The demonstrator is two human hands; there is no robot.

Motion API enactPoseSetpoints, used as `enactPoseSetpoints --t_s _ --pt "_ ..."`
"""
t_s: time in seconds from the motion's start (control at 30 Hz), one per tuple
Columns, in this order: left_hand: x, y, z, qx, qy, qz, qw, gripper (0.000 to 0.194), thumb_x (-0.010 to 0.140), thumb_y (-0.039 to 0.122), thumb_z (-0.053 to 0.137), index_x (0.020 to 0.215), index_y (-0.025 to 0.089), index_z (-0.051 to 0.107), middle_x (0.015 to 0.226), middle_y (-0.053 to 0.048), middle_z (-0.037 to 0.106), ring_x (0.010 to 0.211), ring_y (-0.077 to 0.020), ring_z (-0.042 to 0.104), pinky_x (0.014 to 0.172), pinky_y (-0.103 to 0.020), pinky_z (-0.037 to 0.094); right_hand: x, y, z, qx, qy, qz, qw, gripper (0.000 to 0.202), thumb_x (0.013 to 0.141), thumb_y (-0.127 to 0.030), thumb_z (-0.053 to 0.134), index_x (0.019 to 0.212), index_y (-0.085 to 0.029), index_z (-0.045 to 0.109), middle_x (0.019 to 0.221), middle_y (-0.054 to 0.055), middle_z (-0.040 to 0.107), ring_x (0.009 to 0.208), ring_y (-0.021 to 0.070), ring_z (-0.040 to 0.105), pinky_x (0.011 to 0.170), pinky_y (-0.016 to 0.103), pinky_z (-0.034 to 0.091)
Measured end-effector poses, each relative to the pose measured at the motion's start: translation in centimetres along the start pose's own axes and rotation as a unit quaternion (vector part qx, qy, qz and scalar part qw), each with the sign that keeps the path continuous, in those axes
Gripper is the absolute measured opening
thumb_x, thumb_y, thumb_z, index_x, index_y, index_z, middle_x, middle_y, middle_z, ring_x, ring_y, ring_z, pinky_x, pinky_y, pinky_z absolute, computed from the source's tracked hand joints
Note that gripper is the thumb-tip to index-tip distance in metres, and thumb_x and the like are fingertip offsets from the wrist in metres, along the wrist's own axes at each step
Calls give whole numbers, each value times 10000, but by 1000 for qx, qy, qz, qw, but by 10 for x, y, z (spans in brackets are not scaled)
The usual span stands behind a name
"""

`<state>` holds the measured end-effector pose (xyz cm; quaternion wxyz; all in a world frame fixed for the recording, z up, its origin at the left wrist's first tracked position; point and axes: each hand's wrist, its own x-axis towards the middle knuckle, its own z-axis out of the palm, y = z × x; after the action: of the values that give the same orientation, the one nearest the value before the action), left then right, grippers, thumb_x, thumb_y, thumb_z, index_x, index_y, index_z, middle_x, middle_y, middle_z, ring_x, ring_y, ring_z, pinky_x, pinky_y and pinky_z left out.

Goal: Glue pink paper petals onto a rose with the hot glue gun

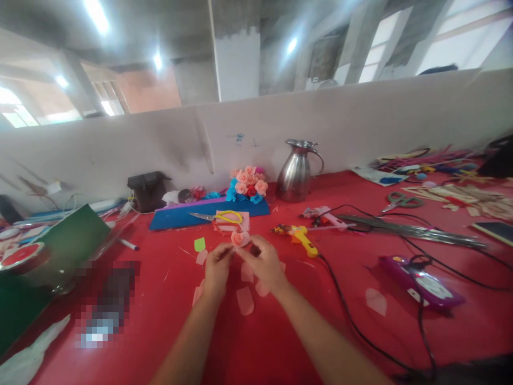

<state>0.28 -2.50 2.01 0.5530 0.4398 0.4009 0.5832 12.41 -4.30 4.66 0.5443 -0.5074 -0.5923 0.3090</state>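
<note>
Both hands hold a small pink paper rose [238, 238] above the red table, near its middle. My left hand [218, 266] pinches the flower's lower left side. On the other side, the fingers of my right hand [264, 261] are closed on its right edge. Loose pink petals [245, 301] lie beneath and around the hands. Just beyond the rose are yellow-handled scissors [229, 216] on pink paper. A yellow glue gun [303, 240] rests to the right of the hands.
Behind stand a bunch of paper flowers [250, 183] and a steel jug [295, 172]. A purple power strip [420, 283] with black cables lies right, near green-handled scissors [404, 200]. A green board [86, 232] and a blurred-out object [112, 305] are left.
</note>
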Motion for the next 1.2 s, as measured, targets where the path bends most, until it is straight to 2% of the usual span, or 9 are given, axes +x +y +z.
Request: enactPoseSetpoints --t_s 0.17,0.33,0.5,0.63,0.9,1.03,1.2 --pt "1 -4 -4 32 5 26 999 118 624 201 657 738 183 682 751 -19 655 770 -161 574 707 -260 438 -1 3 1 -6 1 -37 999 203 738 -405 620 764 -204 616 738 4 593 562 124 447 532 251 337" --pt "1 -5 -4 13 -22 43 999 141 640 209 662 776 175 683 832 -29 670 828 -164 584 770 -271 440 -4 -1 3 -3 18 -35 999 226 708 -422 651 717 -202 600 680 -7 554 558 122 422 522 250 319" --pt "0 -3 -1 -31 -27 13 999 191 674 248 663 854 187 685 899 -34 689 901 -183 601 826 -301 438 -2 -6 0 154 -29 24 987 191 719 -376 641 806 -211 601 706 -28 551 524 93 399 500 232 307" --pt "3 -6 -1 -48 3 -6 999 191 642 255 703 819 184 690 791 -19 691 848 -164 613 781 -270 447 1 -6 -5 258 -49 84 961 157 748 -354 591 743 -202 553 602 -50 478 500 85 400 486 224 298" --pt "6 -13 -6 -34 22 -5 999 208 597 244 731 784 160 693 741 -22 681 708 -137 608 692 -250 452 -1 -6 -1 187 -65 49 979 187 733 -292 569 592 -179 519 545 -54 425 507 85 373 497 228 282" --pt "7 -17 -9 -23 12 -3 1000 188 631 233 707 803 159 683 773 -22 682 706 -130 603 706 -255 450 -4 -12 -4 204 -81 35 975 124 729 -256 541 646 -183 595 573 -34 511 528 99 428 512 229 316" --pt "6 -15 -7 -28 0 -3 1000 225 637 259 707 839 159 691 862 -46 698 836 -173 616 785 -287 445 -1 -7 -4 204 -23 51 977 145 731 -215 513 623 -190 608 534 -35 519 509 103 441 541 232 358"
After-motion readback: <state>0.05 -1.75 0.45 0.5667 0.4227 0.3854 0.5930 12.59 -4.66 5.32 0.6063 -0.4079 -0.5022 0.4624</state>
